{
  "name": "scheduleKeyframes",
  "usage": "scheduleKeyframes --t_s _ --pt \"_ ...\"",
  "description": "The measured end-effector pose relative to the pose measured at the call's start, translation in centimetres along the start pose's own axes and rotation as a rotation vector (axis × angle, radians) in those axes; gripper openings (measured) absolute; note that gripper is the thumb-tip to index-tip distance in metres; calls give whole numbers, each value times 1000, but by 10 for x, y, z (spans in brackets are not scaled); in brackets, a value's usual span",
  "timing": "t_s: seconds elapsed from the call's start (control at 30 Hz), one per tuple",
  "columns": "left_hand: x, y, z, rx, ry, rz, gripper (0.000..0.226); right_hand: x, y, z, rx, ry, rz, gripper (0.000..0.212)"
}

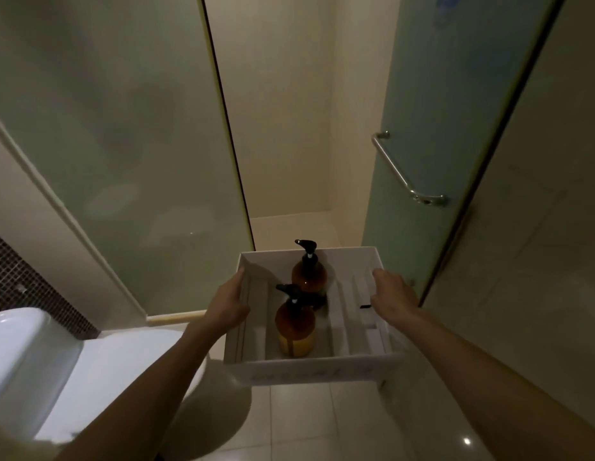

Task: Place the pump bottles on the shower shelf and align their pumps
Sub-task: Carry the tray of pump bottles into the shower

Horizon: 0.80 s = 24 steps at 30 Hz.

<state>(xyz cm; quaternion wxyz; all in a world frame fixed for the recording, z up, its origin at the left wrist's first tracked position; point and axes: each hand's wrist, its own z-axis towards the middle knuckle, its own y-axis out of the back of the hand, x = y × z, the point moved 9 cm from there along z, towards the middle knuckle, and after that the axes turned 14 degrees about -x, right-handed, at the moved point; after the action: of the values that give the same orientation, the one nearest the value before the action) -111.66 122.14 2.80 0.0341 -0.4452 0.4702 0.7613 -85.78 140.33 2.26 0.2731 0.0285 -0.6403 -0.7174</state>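
Note:
I hold a white open box (309, 369) in front of me at waist height. My left hand (227, 302) grips its left wall and my right hand (392, 294) grips its right wall. Two amber pump bottles with black pumps stand upright inside. The near bottle (295, 327) sits toward the front middle, and the far bottle (308, 272) stands just behind it. Both pump spouts point left. No shower shelf is in view.
The shower stall opening (289, 144) lies straight ahead between a frosted glass panel (116, 128) on the left and an open glass door (455, 111) with a metal handle (402, 174) on the right. A white toilet (57, 361) stands at lower left. Pale floor tiles are below.

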Motion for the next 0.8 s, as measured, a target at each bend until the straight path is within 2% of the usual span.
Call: scheduleKeyframes --t_s 0.17,0.27,0.4,0.57,0.8 --pt "6 -15 69 7 -16 -23 77 10 -18 63 5 0 -22 11" --pt "13 -27 109 1 7 -53 77 15 -33 107 -7 4 -15 23" --pt "28 -44 170 7 44 -95 76 25 -61 177 -7 23 -8 27" --pt "45 -62 261 6 113 -57 85 40 -94 269 -10 52 27 22" --pt "58 -72 373 -6 177 5 88 70 -116 385 -34 84 50 28"
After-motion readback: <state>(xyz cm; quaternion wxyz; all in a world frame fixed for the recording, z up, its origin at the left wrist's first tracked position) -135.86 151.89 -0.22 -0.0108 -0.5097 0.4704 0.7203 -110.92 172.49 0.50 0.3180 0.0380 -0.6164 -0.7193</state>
